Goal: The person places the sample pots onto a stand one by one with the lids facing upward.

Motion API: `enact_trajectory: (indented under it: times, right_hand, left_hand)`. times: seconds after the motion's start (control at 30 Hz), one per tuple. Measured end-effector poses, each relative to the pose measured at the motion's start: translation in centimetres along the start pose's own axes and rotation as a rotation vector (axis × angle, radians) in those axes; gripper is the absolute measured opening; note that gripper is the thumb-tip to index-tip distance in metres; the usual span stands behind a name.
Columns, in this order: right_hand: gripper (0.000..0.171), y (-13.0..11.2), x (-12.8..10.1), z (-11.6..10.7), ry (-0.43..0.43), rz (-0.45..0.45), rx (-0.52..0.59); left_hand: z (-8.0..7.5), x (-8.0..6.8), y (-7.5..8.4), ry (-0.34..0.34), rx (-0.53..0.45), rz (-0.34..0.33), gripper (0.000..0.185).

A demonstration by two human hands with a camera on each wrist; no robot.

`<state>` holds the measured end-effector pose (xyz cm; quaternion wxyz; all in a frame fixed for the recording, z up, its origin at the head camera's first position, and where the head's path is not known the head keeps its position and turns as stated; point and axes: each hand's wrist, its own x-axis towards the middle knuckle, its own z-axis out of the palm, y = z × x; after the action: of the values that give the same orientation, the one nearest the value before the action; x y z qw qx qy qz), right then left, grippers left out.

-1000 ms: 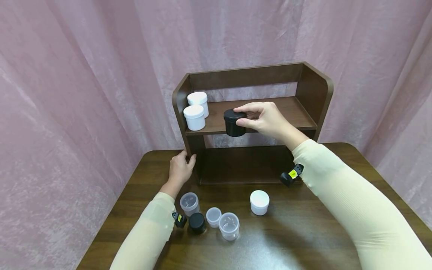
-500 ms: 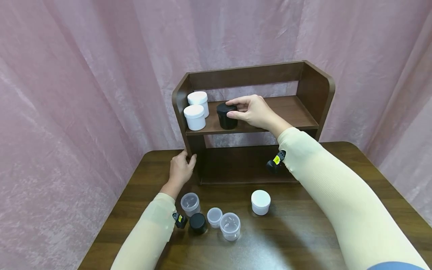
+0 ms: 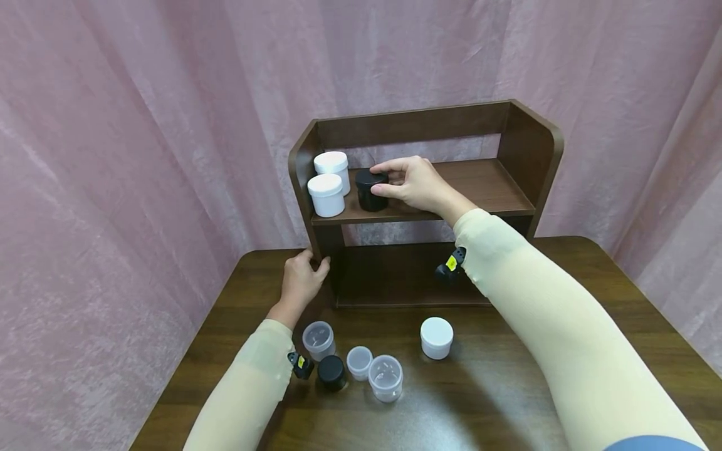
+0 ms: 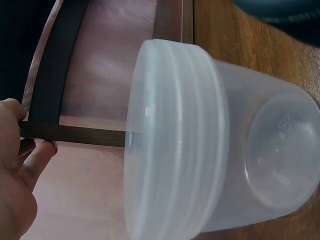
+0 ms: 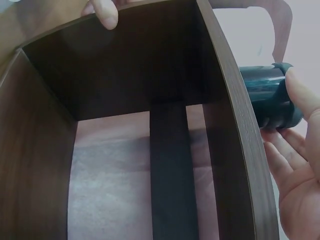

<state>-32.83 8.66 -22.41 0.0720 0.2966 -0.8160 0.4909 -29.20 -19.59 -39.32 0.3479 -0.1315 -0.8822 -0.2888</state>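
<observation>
The left hand (image 3: 301,280) reaches forward over the table (image 3: 564,263), forearm low, and grips the left upright of the wooden shelf (image 3: 510,188) near its foot, thumb on one side and fingers curled round the front edge. Just behind that wrist, near the table's front left, stand a clear tub (image 3: 318,340), a small black jar (image 3: 331,373), a small clear cup (image 3: 358,362) and a larger clear cup (image 3: 386,377); a white tub (image 3: 436,337) sits apart to their right. In the left wrist view the clear tub's base shows a moulded triangle mark, too faint to read.

On the upper board's left end stand two white jars (image 3: 327,185). Just beside them rests the black jar (image 3: 370,190), upright on the board. The right hand (image 3: 414,183), arm raised and stretched across, grasps its lid with thumb and curled fingers.
</observation>
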Motion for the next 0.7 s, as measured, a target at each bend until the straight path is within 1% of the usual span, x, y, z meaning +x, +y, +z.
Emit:
enact_trajectory:
  times: [0.13, 0.33, 0.53, 0.7]
  right_hand:
    - [0.045, -0.1, 0.4, 0.2, 0.007, 0.020, -0.051]
    - [0.045, 0.0, 1.1, 0.4, 0.020, 0.040, -0.092]
    - [0.045, 0.4, 1.7, 0.8, 0.019, 0.062, -0.088]
    - [0.046, 0.5, 2.2, 0.8, 0.022, 0.093, -0.060]
  left_hand:
    - [-0.2, -0.1, -0.1, -0.003, 0.005, -0.003, 0.023]
    - [-0.4, -0.1, 0.0, 0.002, 0.011, -0.011, 0.024]
    - [-0.3, -0.3, -0.1, 0.009, 0.015, -0.015, 0.025]
    - [-0.3, -0.3, 0.0, 0.020, 0.012, -0.019, 0.024]
